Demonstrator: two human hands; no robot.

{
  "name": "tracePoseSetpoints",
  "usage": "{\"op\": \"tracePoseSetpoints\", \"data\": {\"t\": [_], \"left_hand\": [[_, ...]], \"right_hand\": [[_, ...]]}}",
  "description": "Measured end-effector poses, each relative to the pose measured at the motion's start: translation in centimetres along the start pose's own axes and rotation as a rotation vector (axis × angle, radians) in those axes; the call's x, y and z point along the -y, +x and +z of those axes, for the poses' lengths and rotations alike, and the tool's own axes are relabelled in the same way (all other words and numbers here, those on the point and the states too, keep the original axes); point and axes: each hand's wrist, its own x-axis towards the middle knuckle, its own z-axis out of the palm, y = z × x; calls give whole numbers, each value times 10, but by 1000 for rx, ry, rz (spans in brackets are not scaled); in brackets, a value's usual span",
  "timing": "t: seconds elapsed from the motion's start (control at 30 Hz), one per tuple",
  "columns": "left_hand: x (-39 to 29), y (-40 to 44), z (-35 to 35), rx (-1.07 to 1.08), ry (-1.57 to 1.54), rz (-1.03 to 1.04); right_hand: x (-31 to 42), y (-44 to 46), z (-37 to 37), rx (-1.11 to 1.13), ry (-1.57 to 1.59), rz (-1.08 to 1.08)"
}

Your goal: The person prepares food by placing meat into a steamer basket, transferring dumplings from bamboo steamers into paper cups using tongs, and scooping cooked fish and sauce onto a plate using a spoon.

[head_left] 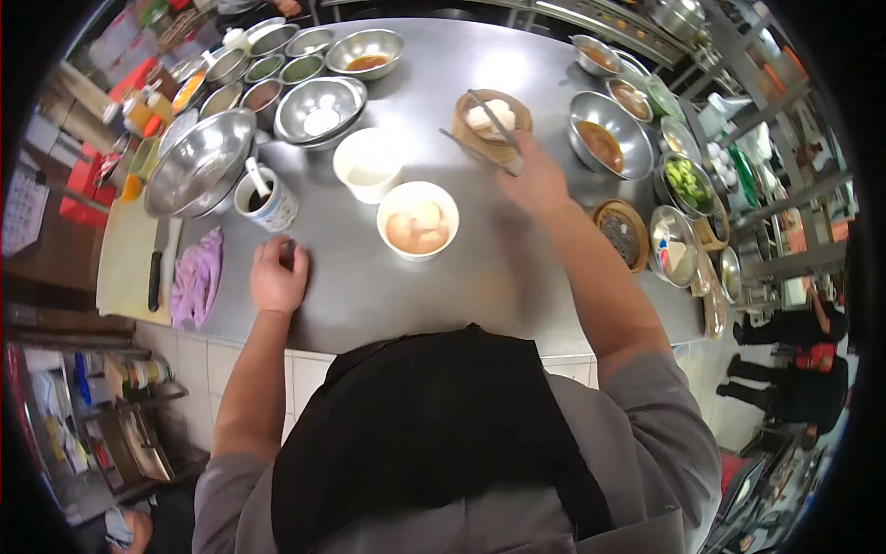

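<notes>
My right hand (535,175) is closed on metal tongs (482,148), whose arms are spread around white pieces of food (490,119) in a small round bamboo steamer (524,109). Whether the tips touch the food is hard to tell. Loosely curled, my left hand (279,274) rests on the steel table near its front edge, with nothing visible in it. Between my hands stands a white tub (418,251) holding pale round pieces in brownish liquid. Another white tub (367,164) is just behind it.
Metal bowls (201,164) crowd the left, beside a patterned cup (275,212) with dark contents. A purple cloth (196,279) and a black-handled knife (155,281) lie far left. At right are a sauce bowl (609,138), green vegetables (688,182) and another steamer (620,235). People stand beyond.
</notes>
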Motion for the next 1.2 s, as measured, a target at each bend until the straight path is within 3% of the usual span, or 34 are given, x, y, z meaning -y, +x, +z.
{"op": "tracePoseSetpoints", "data": {"t": [0.27, 0.4, 0.43, 0.57, 0.7, 0.8, 0.9, 1.0, 1.13, 1.2], "left_hand": [[6, 0, 3, 10, 3, -32], [-6, -5, 0, -5, -190, -50], [-19, -8, 3, -17, -290, 28], [-116, -11, -35, 414, -390, 287], [-124, -7, -32, 549, -209, 392], [-109, -5, -33, 468, -210, 501], [-90, -14, -53, 444, -225, 481], [-79, -27, -82, 424, -183, 382], [-91, 2, -96, 109, -132, 255], [-102, 38, -78, 94, -245, 75]], "right_hand": [[6, 3, -6, 95, -77, -24], [8, -23, -16, 153, -53, -15], [7, -28, -19, 164, -31, -22], [-1, -57, -28, 175, 76, -52], [8, -79, -50, 140, 198, 71], [4, -90, -65, 106, 159, 119], [-12, -98, -71, 38, 173, 56], [-13, -104, -81, 43, 228, 83], [-18, -105, -81, -8, 267, 69], [-11, -98, -83, -19, 251, 73]]}}
